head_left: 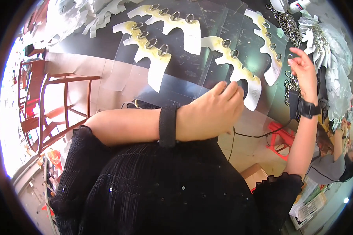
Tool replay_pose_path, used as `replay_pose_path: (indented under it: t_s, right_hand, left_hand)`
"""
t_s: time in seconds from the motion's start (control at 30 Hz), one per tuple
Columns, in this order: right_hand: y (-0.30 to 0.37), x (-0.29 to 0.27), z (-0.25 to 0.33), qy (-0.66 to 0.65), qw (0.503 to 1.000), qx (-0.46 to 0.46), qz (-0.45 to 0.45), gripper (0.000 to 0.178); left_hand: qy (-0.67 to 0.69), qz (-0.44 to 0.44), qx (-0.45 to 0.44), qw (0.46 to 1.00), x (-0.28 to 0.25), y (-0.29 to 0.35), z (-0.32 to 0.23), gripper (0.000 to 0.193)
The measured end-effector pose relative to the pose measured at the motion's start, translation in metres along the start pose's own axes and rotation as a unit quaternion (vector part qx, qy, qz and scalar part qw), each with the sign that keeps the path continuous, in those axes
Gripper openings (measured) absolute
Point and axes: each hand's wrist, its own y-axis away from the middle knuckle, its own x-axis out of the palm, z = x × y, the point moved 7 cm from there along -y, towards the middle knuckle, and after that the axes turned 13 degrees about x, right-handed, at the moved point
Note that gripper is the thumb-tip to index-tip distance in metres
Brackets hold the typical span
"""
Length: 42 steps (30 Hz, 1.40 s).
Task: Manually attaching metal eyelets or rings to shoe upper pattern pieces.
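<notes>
My left hand [217, 111] is closed, knuckles up, at the near edge of a white scalloped piece [253, 92] on the dark table. Its fingertips are hidden, so I cannot make out what they hold. That piece has a yellowish edge with metal rings [226, 43] on part of it. My right hand [305, 74] is raised at the right, thumb and forefinger apart, beside a heap of loose metal rings [292, 86]. Another white scalloped piece with rings [268, 51] lies between the hands' far sides.
More ringed white pieces [157, 68] lie at the far left of the table [184, 72]. A pile of white strips [72, 19] is behind them. Clear plastic bags [337, 74] stand at the right. A wooden chair [66, 80], a red stool [280, 141] and another person [329, 166] are around.
</notes>
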Motion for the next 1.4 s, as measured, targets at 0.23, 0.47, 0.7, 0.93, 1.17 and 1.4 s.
replay_pose_path:
  t_s: [0.23,0.47,0.7,0.93,1.17,1.4]
  right_hand:
    - [0.044,0.102,0.031,-0.123,0.980,0.061,0.144,0.013]
    - [0.045,0.115,0.032,-0.045,0.994,0.034,0.095,0.013]
    - [0.044,0.107,0.046,-0.004,0.987,0.047,0.151,0.014]
    - [0.040,0.113,0.044,-0.056,0.976,0.043,0.207,0.013]
    - [0.037,0.115,0.044,-0.019,0.981,0.013,0.194,0.010]
    - [0.033,0.117,0.039,0.014,0.987,0.014,0.159,0.011]
  left_hand:
    - [0.015,-0.053,-0.012,0.998,0.009,0.000,0.023,0.066]
    - [0.029,-0.057,-0.001,0.998,0.016,0.000,0.030,0.064]
    - [0.038,-0.058,-0.001,0.998,0.018,-0.001,0.034,0.065]
    - [0.022,-0.050,0.005,0.999,0.018,-0.002,0.034,0.065]
    - [0.014,-0.046,-0.005,0.999,0.018,-0.003,0.036,0.064]
    - [0.030,-0.029,-0.010,0.999,0.016,-0.006,0.040,0.068]
